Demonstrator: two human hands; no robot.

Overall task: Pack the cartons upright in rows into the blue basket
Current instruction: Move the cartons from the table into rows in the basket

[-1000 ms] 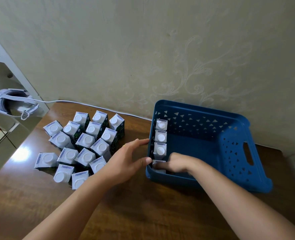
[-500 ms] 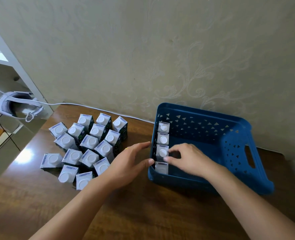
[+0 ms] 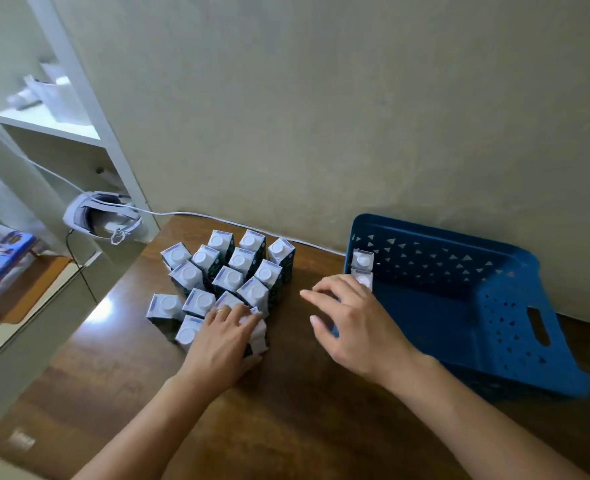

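Several white-topped cartons (image 3: 229, 277) stand upright in a tight cluster on the wooden table, left of the blue basket (image 3: 542, 271). My left hand (image 3: 222, 339) grips the cluster's nearest right carton (image 3: 258, 329), fingers curled over its top. My right hand (image 3: 352, 323) hovers over the table at the basket's left wall, fingers spread and holding nothing. Two cartons (image 3: 362, 260) show upright along the basket's left wall; any nearer ones in that row are hidden behind my right hand.
The basket sits against the wall at the back right. A white cable (image 3: 182, 213) runs along the table's back edge to a white headset (image 3: 99, 220) on a shelf unit at the left. The table's left edge drops off beside the cluster.
My left hand moved from the basket's left wall to the carton cluster and took hold of a carton. My right hand came out of the basket, leftward over the table.
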